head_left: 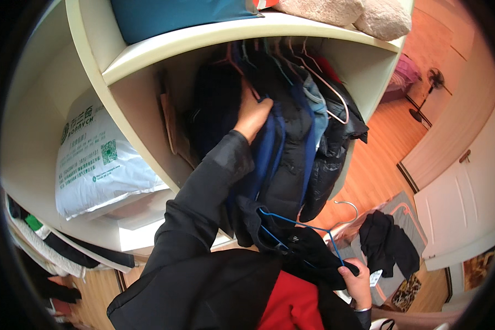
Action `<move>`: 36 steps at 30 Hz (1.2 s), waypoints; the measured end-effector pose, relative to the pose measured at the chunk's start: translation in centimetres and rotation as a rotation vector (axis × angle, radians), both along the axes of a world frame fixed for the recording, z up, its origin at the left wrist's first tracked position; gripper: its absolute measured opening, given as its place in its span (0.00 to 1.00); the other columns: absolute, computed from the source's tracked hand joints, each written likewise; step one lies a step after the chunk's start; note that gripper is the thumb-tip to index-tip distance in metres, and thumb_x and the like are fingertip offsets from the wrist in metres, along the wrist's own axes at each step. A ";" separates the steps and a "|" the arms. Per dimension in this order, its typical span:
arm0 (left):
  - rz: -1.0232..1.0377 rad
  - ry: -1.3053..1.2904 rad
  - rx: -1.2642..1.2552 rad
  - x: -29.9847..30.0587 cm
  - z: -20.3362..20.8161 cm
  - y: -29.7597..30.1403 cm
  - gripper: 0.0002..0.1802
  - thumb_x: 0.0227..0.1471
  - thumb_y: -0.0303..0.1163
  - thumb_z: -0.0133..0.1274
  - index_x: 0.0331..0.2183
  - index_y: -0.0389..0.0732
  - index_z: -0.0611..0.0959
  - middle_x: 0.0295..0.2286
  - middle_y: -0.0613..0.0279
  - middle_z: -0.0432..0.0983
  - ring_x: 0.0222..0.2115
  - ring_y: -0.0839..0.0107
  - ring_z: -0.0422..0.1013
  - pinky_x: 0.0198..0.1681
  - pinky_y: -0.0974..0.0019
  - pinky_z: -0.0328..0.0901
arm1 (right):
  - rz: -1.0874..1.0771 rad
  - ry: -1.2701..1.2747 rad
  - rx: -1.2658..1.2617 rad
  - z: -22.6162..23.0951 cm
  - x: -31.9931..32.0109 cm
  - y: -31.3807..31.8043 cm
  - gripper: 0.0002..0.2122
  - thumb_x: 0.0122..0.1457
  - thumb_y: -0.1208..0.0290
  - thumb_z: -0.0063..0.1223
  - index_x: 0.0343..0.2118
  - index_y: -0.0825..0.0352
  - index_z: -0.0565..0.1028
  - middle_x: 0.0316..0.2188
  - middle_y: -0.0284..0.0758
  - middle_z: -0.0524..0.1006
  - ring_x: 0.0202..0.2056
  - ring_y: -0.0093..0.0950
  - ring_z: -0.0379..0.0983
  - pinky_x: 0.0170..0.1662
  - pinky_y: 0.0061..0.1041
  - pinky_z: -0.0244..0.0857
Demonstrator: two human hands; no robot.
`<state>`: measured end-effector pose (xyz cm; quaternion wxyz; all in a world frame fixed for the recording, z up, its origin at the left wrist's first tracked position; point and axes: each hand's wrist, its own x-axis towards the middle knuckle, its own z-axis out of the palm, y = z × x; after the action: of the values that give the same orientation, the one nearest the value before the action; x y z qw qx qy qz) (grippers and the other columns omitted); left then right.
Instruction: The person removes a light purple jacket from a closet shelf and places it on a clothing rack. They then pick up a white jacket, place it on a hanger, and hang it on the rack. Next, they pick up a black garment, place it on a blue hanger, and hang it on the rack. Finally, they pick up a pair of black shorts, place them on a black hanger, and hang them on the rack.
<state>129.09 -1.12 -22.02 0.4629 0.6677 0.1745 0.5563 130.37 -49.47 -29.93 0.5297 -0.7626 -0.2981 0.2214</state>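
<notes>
Garment: black top (308, 250) on blue hanger (300, 228), low in front of the person, below the wardrobe rail; hanger hook (347, 208) points up and free, not on anything.
Right hand: (357, 283) fingers closed around the garment's lower edge and the hanger's end, holding it level so the cloth stays on.
Left hand: (253, 115) pushed in among the hung coats (291, 143), fingers curled over the edge of a dark blue jacket (269, 148), pressing clothes aside; looks like it opens a gap on the rail.
Hung coats: packed tight, dark, touching each other; an empty pink hanger (335, 102) sits at the right of the row.
Shelf: (203, 36) above the rail, carries a teal bundle (176, 14) and a beige plush thing (346, 11).
Left compartment: white printed bag (99, 165) lying on its side.
Floor: orange wood; black clothes (388, 239) on a grey case (410, 217) to the right; fan (432, 82) well apart.
</notes>
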 end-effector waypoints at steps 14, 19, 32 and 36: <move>0.122 0.473 0.179 -10.0 4.6 -2.7 0.44 0.50 0.43 0.59 0.60 0.29 0.60 0.57 0.39 0.61 0.60 0.51 0.58 0.62 0.61 0.53 | 0.306 0.269 0.200 4.9 0.8 11.6 0.10 0.61 0.72 0.56 0.43 0.69 0.73 0.33 0.27 0.73 0.35 0.15 0.67 0.41 0.16 0.63; 0.133 0.118 0.416 -18.9 5.8 -10.1 0.27 0.56 0.32 0.54 0.56 0.36 0.70 0.55 0.50 0.66 0.57 0.58 0.62 0.59 0.61 0.57 | 0.227 0.512 0.402 8.6 -0.8 14.5 0.12 0.63 0.73 0.52 0.48 0.69 0.70 0.38 0.32 0.76 0.39 0.20 0.73 0.46 0.21 0.67; 0.059 0.431 0.190 -27.8 -3.9 -17.3 0.24 0.56 0.25 0.50 0.55 0.37 0.70 0.56 0.52 0.64 0.59 0.61 0.60 0.60 0.61 0.57 | 0.380 0.015 0.673 6.2 -9.5 34.2 0.11 0.63 0.73 0.51 0.47 0.69 0.69 0.31 0.29 0.73 0.31 0.18 0.67 0.37 0.21 0.65; 0.117 0.432 0.092 -30.9 -5.7 -18.1 0.24 0.51 0.22 0.53 0.52 0.37 0.73 0.53 0.51 0.68 0.59 0.56 0.61 0.59 0.60 0.58 | 0.331 -0.220 0.647 6.7 -10.4 39.6 0.12 0.61 0.71 0.52 0.46 0.70 0.70 0.34 0.40 0.76 0.37 0.29 0.73 0.42 0.25 0.66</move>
<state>98.23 -19.17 -27.68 0.3506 0.7804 0.2824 0.4339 119.92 -9.90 -23.22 0.6650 -0.5166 -0.5268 0.1155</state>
